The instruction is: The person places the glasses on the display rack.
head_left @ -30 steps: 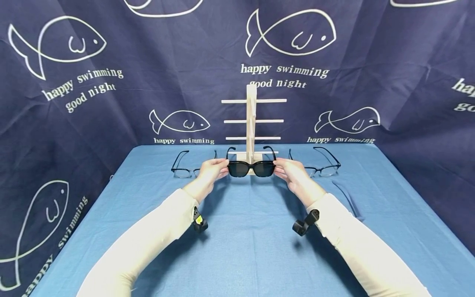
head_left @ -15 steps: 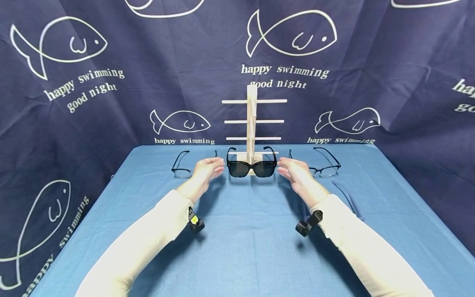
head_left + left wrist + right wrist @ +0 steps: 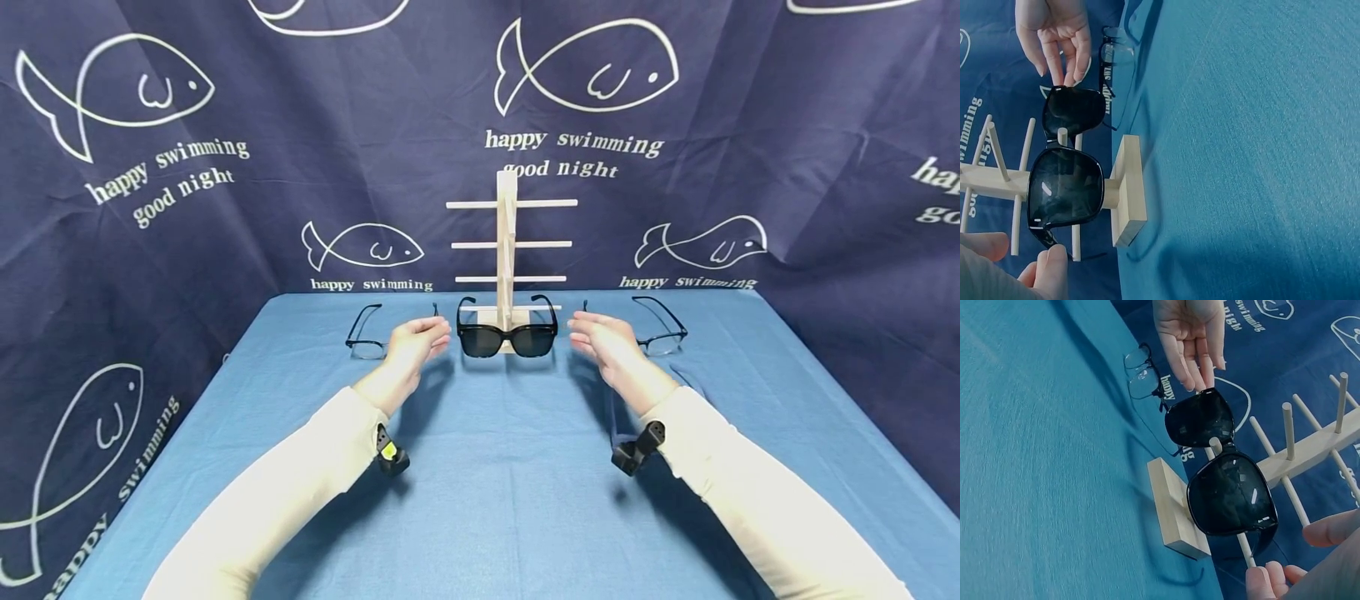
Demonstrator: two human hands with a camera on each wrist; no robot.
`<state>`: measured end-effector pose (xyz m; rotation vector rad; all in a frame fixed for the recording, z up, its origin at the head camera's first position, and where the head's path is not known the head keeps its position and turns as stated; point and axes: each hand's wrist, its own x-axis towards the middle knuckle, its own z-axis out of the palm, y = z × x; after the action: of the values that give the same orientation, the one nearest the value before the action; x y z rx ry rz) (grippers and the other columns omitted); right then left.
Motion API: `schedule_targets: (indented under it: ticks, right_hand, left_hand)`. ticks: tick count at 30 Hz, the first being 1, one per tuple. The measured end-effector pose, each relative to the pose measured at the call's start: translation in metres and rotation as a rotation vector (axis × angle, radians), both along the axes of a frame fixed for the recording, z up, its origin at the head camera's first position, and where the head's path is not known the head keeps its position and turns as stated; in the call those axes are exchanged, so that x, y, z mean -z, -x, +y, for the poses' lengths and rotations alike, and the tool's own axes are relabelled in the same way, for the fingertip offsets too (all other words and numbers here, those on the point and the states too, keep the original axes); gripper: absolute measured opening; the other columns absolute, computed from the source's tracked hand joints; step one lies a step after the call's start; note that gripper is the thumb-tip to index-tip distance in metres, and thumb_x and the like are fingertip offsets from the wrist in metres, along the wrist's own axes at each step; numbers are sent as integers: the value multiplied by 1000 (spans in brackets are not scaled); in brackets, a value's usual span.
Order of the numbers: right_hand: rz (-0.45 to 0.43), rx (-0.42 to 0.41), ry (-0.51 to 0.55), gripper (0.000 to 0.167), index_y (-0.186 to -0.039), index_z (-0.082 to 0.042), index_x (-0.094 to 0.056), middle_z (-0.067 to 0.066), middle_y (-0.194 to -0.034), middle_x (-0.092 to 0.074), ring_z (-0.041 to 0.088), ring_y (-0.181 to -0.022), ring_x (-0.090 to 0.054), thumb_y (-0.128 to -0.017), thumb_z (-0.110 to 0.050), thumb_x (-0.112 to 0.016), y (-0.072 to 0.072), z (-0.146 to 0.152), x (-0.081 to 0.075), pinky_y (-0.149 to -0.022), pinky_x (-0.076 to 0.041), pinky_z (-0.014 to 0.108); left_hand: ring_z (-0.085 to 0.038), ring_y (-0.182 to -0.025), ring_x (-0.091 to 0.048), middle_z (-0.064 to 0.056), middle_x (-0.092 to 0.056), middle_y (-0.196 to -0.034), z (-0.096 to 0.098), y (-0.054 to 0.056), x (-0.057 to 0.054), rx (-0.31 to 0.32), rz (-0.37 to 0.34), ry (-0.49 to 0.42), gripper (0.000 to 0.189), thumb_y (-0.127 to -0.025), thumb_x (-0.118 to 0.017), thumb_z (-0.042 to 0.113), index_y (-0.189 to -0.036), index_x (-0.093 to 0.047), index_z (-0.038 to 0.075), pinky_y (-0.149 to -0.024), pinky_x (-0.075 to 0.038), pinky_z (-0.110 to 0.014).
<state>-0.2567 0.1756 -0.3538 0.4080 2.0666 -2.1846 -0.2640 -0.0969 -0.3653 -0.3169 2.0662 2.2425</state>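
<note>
1. Head view: my left grip [image 3: 411,346] has let go of the black sunglasses [image 3: 487,341]; its fingers are relaxed, pinching nothing, just beside the frame.
2. My right grip [image 3: 611,346] has come off too, loose and holding nothing, a little farther out than the left.
3. The sunglasses sit at the lowest level of the wooden display stand [image 3: 506,267], a short peg poking out at their bridge. Unheld, they stay level, so I judge this pair hung.
4. Half-rim eyeglasses [image 3: 367,348] lie left on the table [image 3: 480,500]; dark-framed eyeglasses [image 3: 663,343] lie right, partly behind my hand.
</note>
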Motion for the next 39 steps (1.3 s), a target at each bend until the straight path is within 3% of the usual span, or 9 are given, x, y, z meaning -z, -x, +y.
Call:
schedule_targets:
  ticks: [11,14,16,18,21,25,32,35,39]
  right_hand:
    - [8,-35,-9,56,-146,4,-36,22,-150,-39,-5,-73,-61,-95,-8,-55,-8,12,-4,-115,-40,38]
    - [10,-43,-15,55,-145,5,-36,22,-150,-39,-6,-72,-62,-96,-9,-55,-9,15,-4,-115,-40,38]
    - [11,-43,-16,54,-145,5,-37,22,-149,-40,-6,-73,-62,-96,-9,-54,-10,17,-5,-114,-41,37]
    - [13,-41,-14,53,-145,5,-38,19,-141,-50,-6,-74,-63,-96,-9,-55,-12,19,-5,-112,-43,35]
    - [20,-37,10,54,-144,7,-37,4,-111,-67,-4,-74,-65,-95,-8,-55,-15,24,-7,-104,-50,27]
    - [28,-49,40,56,-145,9,-34,-16,-78,-64,-3,-74,-65,-96,-7,-56,-19,30,-9,-95,-55,20]
    - [28,-59,60,59,-146,8,-31,-17,-76,-64,-2,-74,-66,-96,-8,-57,-22,38,-12,-84,-57,15]
    - [36,-64,77,59,-146,9,-30,-17,-76,-65,-2,-74,-66,-95,-6,-57,-22,40,-12,-83,-58,15]
    - [52,-75,105,60,-146,11,-27,-15,-75,-68,-1,-74,-67,-96,-5,-56,-26,46,-14,-84,-58,16]
  left_hand:
    - [-12,-85,-65,-27,-58,-130,4,-3,-1,-15,19,-14,36,-94,-61,6,-127,-57,-6,-103,-52,-39]
    - [-15,-88,-66,-25,-59,-128,6,-4,-3,-18,23,-4,36,-94,-62,7,-127,-58,-6,-104,-52,-41]
    - [-23,-97,-67,-24,-60,-129,7,-4,-3,-13,23,-1,36,-94,-62,7,-127,-58,-6,-104,-52,-41]
    - [-30,-108,-64,-23,-60,-129,9,-5,-4,-10,23,-4,36,-94,-62,8,-127,-58,-5,-104,-51,-41]
    - [-37,-120,-58,-23,-59,-130,10,-6,-5,-11,26,-2,35,-94,-62,7,-127,-58,-5,-104,-51,-41]
    - [-38,-120,-57,-23,-58,-131,10,-8,-5,-26,35,12,36,-94,-61,6,-128,-57,-6,-103,-52,-41]
    - [-37,-117,-59,-23,-59,-130,10,-13,-5,-25,48,6,36,-94,-61,5,-128,-57,-7,-101,-54,-38]
    - [-29,-103,-65,-22,-60,-128,11,-13,-5,-31,51,7,34,-94,-62,5,-126,-58,-7,-101,-54,-38]
    - [-30,-100,-66,-22,-62,-125,14,-14,-5,-32,60,7,32,-93,-63,5,-123,-61,-6,-100,-55,-38]
